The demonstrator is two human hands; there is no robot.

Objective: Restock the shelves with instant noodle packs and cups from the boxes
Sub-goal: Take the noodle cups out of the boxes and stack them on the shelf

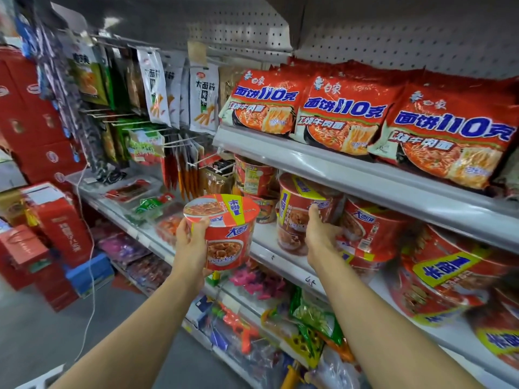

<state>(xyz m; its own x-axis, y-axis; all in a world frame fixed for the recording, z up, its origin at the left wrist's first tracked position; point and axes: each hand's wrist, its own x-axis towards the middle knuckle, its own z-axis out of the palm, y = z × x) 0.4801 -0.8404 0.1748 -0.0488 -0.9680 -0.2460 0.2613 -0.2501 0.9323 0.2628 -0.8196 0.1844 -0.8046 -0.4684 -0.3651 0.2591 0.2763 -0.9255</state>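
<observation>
Head view, left hand gripping noodle cup, right hand grasping shelved cup

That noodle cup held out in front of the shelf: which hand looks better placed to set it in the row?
Probably the left. The left hand already grips the noodle cup just off the middle shelf. The right hand is busy on a shelved cup.

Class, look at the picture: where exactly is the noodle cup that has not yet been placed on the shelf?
In the head view, left of centre, the noodle cup is gripped in the left hand, in front of the cup shelf edge, left of the stacked cups.
</observation>
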